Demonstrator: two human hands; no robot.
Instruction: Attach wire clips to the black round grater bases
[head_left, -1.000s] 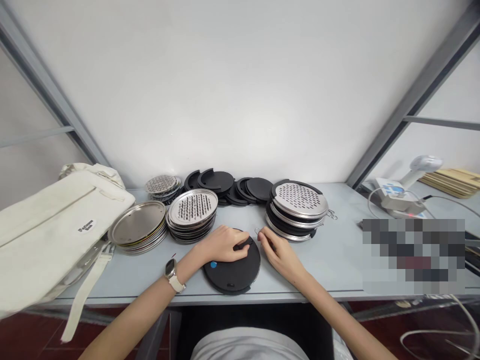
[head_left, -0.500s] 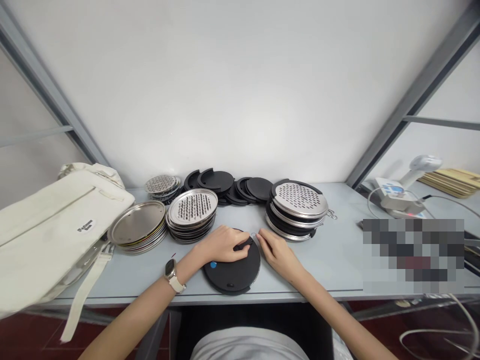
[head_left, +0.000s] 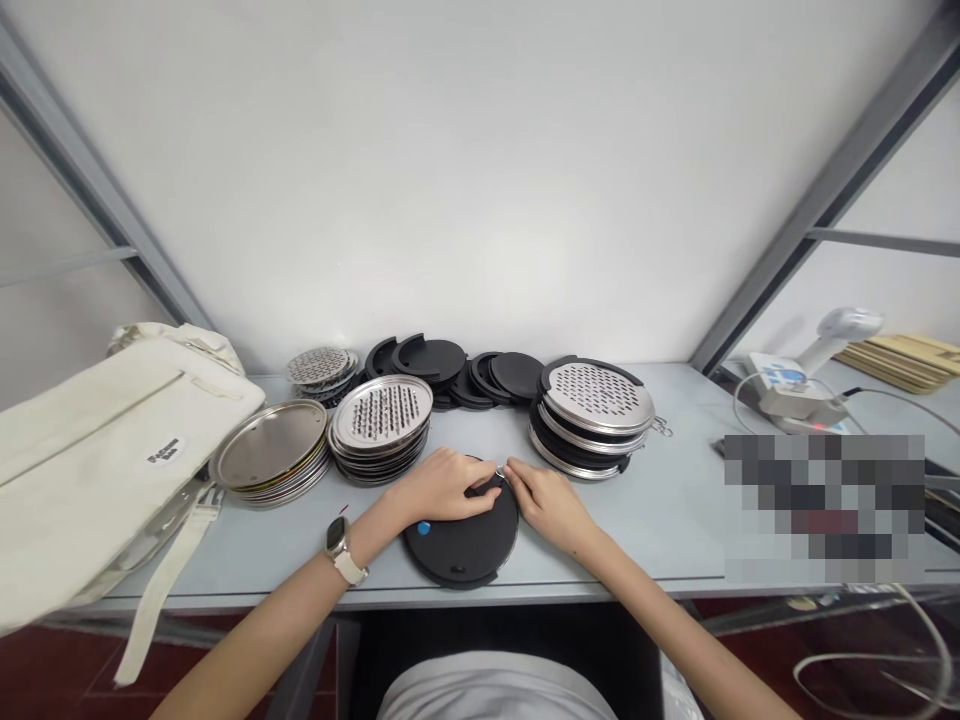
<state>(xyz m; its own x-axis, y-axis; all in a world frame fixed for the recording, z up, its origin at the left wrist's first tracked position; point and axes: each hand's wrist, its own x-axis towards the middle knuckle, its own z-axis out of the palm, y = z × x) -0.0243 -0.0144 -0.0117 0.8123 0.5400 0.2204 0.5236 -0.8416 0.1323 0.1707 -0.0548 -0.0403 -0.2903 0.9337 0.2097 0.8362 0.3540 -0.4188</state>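
Observation:
A black round disc (head_left: 465, 545) with a blue spot lies at the front edge of the table, a thin metal edge showing on its right. My left hand (head_left: 446, 487) grips the far part of the disc, its fingers partly hidden. At the far rim, my right hand (head_left: 546, 503) is closed in a pinch on a small metal ring (head_left: 500, 471), and the two hands' fingertips nearly meet there. Right of the hands stands a stack of round graters (head_left: 596, 398) in black holders, with wire loops (head_left: 661, 426) sticking out.
Behind the left hand are stacks of metal grater plates (head_left: 382, 412), plain metal plates (head_left: 270, 445) and small perforated discs (head_left: 319, 366). Black holders (head_left: 431, 360) lie along the wall. A cream bag (head_left: 142, 450) fills the left side; a scanner (head_left: 840, 335) stands at the right.
My right hand has moved slightly left, its fingertips now closer to the left hand at the metal ring. My left hand stays on the disc. The whole view has shifted a little.

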